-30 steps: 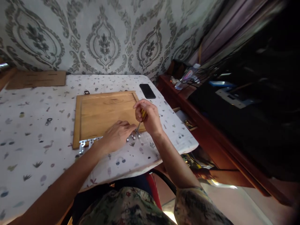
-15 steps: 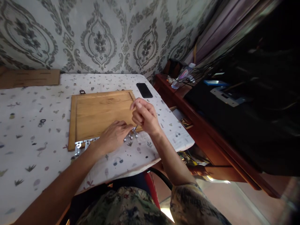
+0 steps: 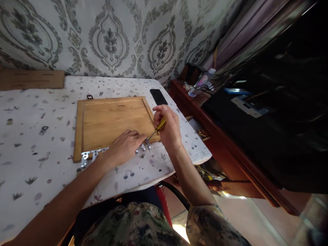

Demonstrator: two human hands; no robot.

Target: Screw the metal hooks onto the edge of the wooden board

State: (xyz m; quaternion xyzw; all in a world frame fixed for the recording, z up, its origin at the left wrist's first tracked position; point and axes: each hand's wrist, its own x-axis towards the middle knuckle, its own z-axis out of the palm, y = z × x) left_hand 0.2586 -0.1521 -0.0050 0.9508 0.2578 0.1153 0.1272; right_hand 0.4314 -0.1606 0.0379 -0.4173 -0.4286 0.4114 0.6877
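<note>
A wooden cabinet door [image 3: 112, 118] lies flat on the patterned tablecloth [image 3: 33, 143]. Metal hinges are fixed along its near edge: one [image 3: 88, 157] at the left, another [image 3: 142, 147] at the right. My right hand [image 3: 166, 126] is closed around a yellow-handled screwdriver [image 3: 159, 126], whose tip points down at the right hinge. My left hand [image 3: 125, 147] rests palm down on the door's near edge, fingers together, touching that hinge beside the tip.
A black phone [image 3: 158, 96] lies beyond the door's far right corner. A small black hanger clip [image 3: 43, 130] sits to the left. A wooden board [image 3: 30, 79] leans at the wall. A dark wooden cabinet [image 3: 217, 130] with a plastic bottle [image 3: 202, 82] stands to the right.
My right hand has tilted outward, so the yellow handle shows again and the shaft slants toward the right hinge. My left hand has stayed on the door's edge.
</note>
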